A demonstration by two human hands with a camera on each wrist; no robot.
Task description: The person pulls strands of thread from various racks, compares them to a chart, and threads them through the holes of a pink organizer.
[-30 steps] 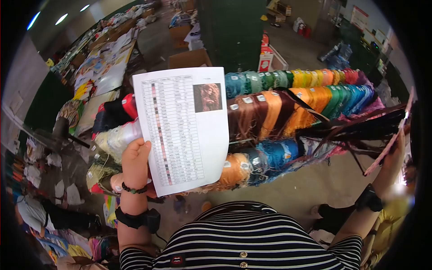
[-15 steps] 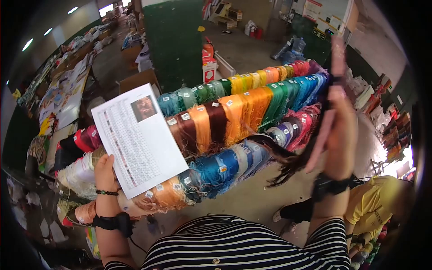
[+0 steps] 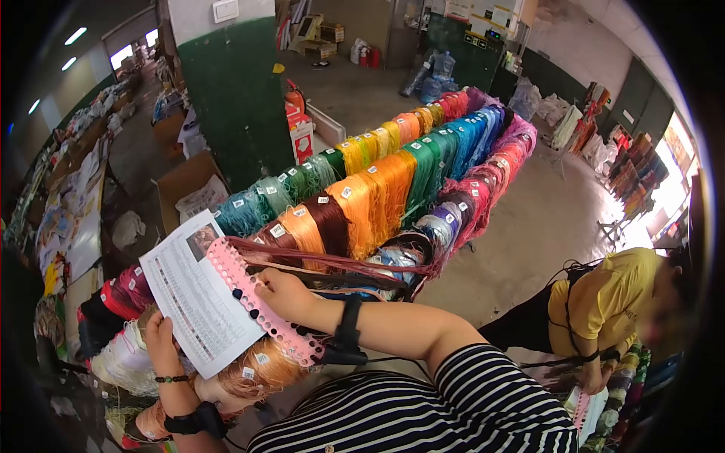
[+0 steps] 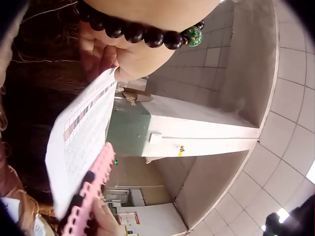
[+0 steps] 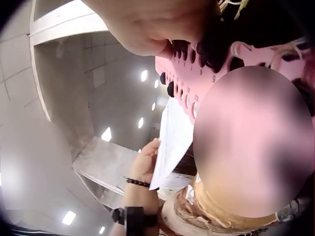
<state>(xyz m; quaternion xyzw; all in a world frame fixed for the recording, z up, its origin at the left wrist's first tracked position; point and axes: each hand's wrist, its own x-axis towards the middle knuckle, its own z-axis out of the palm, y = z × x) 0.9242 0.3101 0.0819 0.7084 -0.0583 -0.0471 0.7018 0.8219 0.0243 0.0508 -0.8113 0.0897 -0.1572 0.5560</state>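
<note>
My left hand pinches a printed paper sheet by its lower left edge, with the thumb on the printed face. The sheet carries a table with a colour column and a small dark picture. In my right hand is a pink thread card with holes along its edges, which overlaps the sheet's right side in the head view. Numbers are printed by the holes of the card in the right wrist view. Dark and reddish-brown threads trail from the card to the right.
Rows of labelled thread skeins in many colours hang on a long rack before me. A green and white pillar stands beyond it. At the right, a person in a yellow shirt bends over more thread. A cardboard box sits behind the rack.
My right hand has swung from the far right to the left, bringing the pink thread card beside the paper sheet. The head view has turned to the right. My left hand still holds the sheet.
</note>
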